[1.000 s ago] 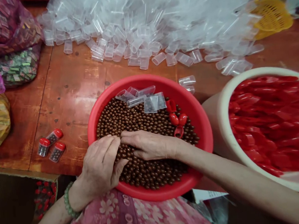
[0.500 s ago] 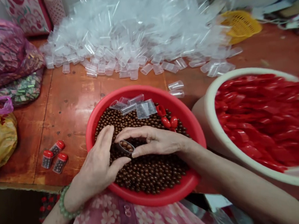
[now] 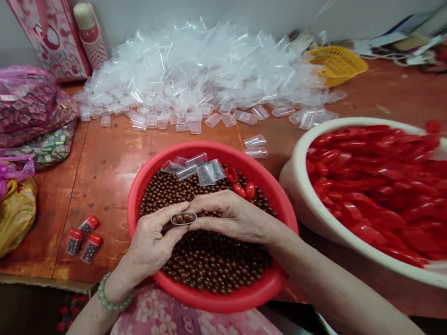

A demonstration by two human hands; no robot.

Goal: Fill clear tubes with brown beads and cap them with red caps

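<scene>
A clear oval plastic container (image 3: 184, 218) filled with brown balls is held mouth-up above the red basin (image 3: 288, 211). My left hand (image 3: 152, 241) grips it from the left, thumb and fingers around its side. From the right, my right hand (image 3: 227, 215) pinches the same container. Loose brown balls (image 3: 219, 270) fill the basin below. On top of them lie several empty clear containers (image 3: 206, 173) and several red caps (image 3: 244, 190). The lower part of the held container is hidden by the fingers.
Capped filled containers (image 3: 82, 238) lie at left. A white tub (image 3: 304, 182) of red caps (image 3: 366, 188) stands at right. Behind are a heap of clear containers (image 3: 202, 77), a yellow basket (image 3: 339, 65), a flask (image 3: 90, 36) and a patterned bag (image 3: 57, 41). Plastic bags (image 3: 16, 105) sit far left.
My left hand has closed in on the container, which only my right hand held before. The container now stands more upright. The camera view has tilted up slightly.
</scene>
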